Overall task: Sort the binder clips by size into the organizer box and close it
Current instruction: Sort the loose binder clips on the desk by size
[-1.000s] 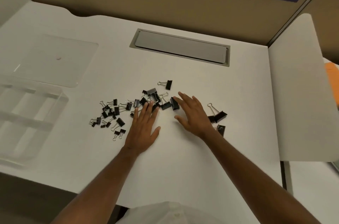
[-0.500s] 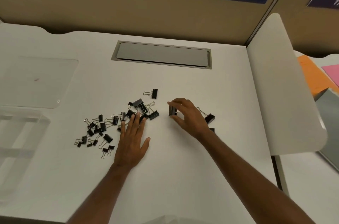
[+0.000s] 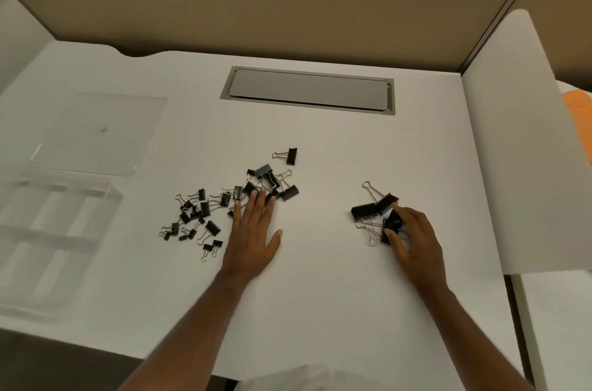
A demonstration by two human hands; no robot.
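White desk point(image 3: 320, 294); clear organizer box point(image 3: 48, 230), lid open, at left edge awaiting clips; my left hand point(image 3: 256, 237), flat with fingers straight, steadying the mixed clip pile point(image 3: 224, 201) at centre; my right hand point(image 3: 413, 237), fingers curled on large clips point(image 3: 374, 209) gathered apart at right, presumably by size.

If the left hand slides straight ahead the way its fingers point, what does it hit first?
The left hand lies flat with its fingertips already at the cluster of medium binder clips, so it would likely push into those first. Beyond them lies the lone clip.
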